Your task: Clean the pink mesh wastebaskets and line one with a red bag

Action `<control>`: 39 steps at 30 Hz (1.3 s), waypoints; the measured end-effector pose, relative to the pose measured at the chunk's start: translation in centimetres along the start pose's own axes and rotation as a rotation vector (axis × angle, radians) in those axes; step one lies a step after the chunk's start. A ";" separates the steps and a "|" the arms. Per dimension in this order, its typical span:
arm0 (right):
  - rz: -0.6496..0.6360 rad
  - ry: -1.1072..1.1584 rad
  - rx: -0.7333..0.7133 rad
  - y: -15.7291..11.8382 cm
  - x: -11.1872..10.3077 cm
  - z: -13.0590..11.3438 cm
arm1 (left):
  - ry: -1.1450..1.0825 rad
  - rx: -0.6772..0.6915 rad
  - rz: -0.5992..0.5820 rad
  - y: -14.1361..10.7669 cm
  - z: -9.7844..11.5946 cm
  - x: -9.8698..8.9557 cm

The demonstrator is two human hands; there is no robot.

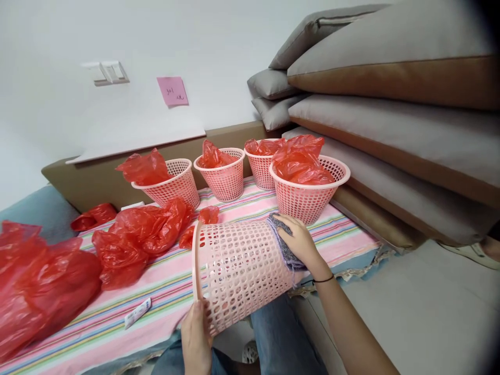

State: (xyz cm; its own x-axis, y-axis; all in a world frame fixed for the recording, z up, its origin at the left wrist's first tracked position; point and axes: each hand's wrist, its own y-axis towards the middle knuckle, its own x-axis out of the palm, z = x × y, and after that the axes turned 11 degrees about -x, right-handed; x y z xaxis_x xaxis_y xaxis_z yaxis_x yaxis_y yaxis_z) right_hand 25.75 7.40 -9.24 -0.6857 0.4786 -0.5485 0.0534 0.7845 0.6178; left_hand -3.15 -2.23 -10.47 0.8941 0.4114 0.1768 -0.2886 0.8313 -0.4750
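A pink perforated plastic wastebasket [242, 268] lies on its side over my lap, its open rim toward the left. My left hand [196, 333] grips the rim at the lower left, thumb outside; the other fingers are mostly hidden. Against the basket's base end on the right, my right hand [295, 239] presses a folded grey cloth [287, 245] with a lilac edge. The fingers of that hand are bent over the cloth.
Several pink baskets [224, 179] holding red plastic bags stand along the back of the striped cloth [164, 281]. More red bags [144, 237] lie at the left, near a small white packet [137, 313]. Grey cushions [390, 125] are stacked at the right.
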 end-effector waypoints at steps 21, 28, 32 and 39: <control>0.051 0.125 0.043 0.7 0.8 1.9 | 0.137 0.040 -0.004 3.1 2.2 0.8; 0.351 -0.028 -0.047 -8.9 2.3 0.0 | 0.107 0.010 -0.085 2.9 3.3 2.1; 0.390 -0.072 -0.058 -8.9 2.4 -0.5 | 0.162 0.070 0.007 2.6 3.3 2.3; 0.004 0.084 0.085 2.1 0.8 2.0 | 0.242 0.081 0.109 2.4 1.8 1.4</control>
State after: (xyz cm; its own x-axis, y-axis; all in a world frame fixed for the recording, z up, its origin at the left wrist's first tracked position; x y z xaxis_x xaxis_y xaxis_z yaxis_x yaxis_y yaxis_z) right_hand 26.78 10.23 -9.57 -0.7438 0.4497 -0.4945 0.1151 0.8150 0.5679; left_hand -3.21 0.98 -9.79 0.9093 0.4070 -0.0870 -0.4053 0.8183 -0.4076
